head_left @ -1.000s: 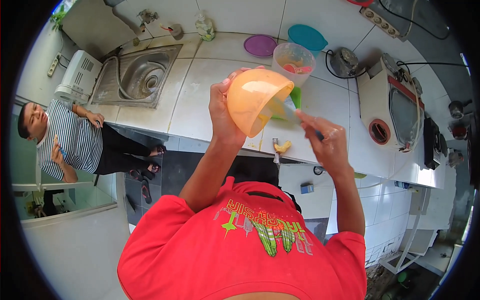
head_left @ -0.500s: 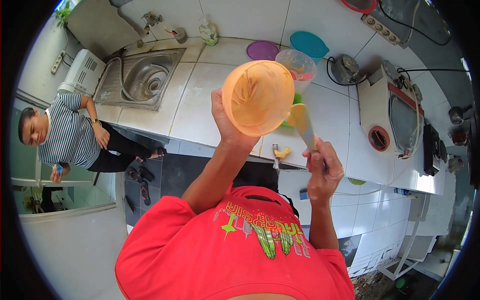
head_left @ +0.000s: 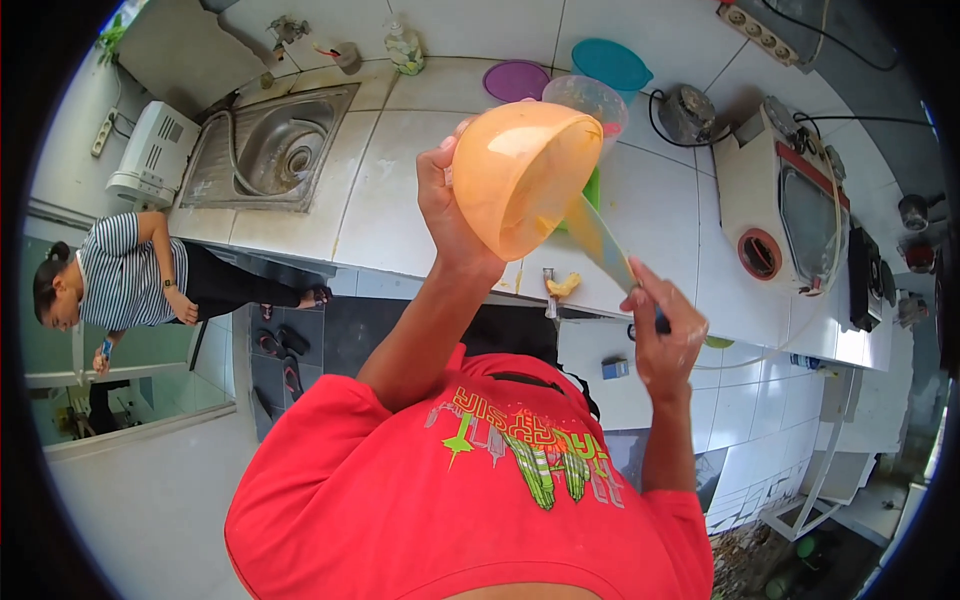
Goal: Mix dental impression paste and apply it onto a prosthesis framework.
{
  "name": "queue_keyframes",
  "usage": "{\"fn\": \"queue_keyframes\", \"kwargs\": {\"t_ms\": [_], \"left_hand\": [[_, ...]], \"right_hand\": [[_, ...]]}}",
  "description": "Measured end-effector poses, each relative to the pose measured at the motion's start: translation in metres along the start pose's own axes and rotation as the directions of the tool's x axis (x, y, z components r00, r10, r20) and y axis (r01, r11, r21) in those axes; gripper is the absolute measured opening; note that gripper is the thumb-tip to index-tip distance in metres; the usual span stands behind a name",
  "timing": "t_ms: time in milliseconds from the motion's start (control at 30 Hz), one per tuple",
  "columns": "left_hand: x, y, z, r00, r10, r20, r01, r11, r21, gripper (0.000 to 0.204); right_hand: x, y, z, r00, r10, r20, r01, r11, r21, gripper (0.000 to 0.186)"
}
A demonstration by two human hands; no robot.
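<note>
My left hand (head_left: 452,215) grips an orange plastic bowl (head_left: 512,165) from its left side, holding it up above the counter. The bowl lies tilted, its mouth facing down to the right, and batter-like smears coat the inside. In my right hand (head_left: 664,328) is a spatula (head_left: 603,243) with a pale, smeared blade. Its tip reaches inside the bowl's lower rim. Partly hidden behind the bowl are a bright green container (head_left: 592,192) and a clear plastic tub (head_left: 580,93) with residue in it.
A purple lid (head_left: 515,79) and teal bowl (head_left: 612,64) stand at the back. A steel sink (head_left: 285,150) is on the left, an oven-like appliance (head_left: 800,225) on the right. Near the counter's front edge lies a yellow peel-like piece (head_left: 563,286). Another person (head_left: 130,265) stands at far left.
The bowl has tipped over to the right, so its outside now shows. The spatula tip has moved from beside the bowl to its inner rim. The other person's head has turned downward.
</note>
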State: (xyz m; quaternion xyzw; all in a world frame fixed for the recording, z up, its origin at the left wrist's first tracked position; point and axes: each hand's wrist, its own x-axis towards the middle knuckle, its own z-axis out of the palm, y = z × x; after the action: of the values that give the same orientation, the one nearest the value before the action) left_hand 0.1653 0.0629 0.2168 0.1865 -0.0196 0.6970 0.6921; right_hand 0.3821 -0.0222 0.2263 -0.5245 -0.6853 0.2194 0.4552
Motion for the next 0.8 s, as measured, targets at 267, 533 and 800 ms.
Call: {"fn": "queue_keyframes", "kwargs": {"t_ms": [267,533,800], "left_hand": [[-0.001,-0.006,0.020,0.969,0.036,-0.243,0.065,0.916,0.395,0.045],[-0.028,0.013,-0.080,0.854,-0.096,-0.511,0.165,0.982,0.091,0.050],[-0.053,0.020,-0.140,0.868,-0.287,-0.405,0.175,0.941,-0.290,0.066]], "right_hand": [[0.029,0.016,0.016,0.952,0.085,0.293,-0.127,0.984,0.128,0.026],[-0.024,0.035,0.041,0.619,0.428,0.659,-0.784,0.292,0.547,0.029],[-0.061,0.052,0.020,0.577,0.643,0.504,-0.767,0.214,0.604,0.030]]}}
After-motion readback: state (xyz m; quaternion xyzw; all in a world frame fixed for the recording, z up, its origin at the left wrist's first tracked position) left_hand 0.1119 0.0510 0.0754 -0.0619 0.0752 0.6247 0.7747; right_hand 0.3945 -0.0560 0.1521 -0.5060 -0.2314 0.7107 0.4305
